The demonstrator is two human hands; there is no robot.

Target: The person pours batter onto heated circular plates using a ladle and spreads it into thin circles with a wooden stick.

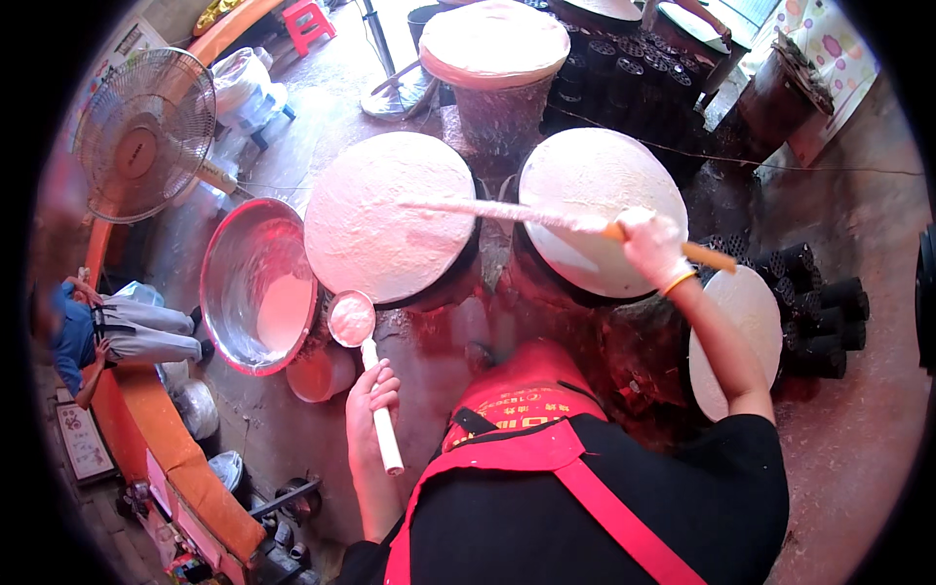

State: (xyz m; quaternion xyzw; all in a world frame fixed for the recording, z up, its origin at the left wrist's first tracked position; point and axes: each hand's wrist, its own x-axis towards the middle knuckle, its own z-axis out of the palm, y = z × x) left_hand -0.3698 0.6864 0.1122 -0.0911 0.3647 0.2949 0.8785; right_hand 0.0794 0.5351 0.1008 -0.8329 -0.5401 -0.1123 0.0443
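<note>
My left hand [374, 398] is closed around the pale handle of a ladle [353, 317], whose bowl carries pinkish-white batter. The bowl hangs between the left griddle's near edge and a metal basin [213, 263] that has batter in its bottom. In a white glove, my right hand [651, 252] grips the wooden handle of a long, batter-coated spreader [497, 211]. Its blade reaches left across both round griddles, the left griddle [385, 219] and the right griddle [600, 180]. A pale layer covers most of each griddle. Whether the blade touches either surface, I cannot tell.
At the right stands a third round, pale-topped griddle [738, 331], beside stacked black coal briquettes [819, 312]. A pile of thin round sheets [495, 44] tops a drum at the back. A fan [146, 136] stands left, and another person [73, 336] is beyond the basin.
</note>
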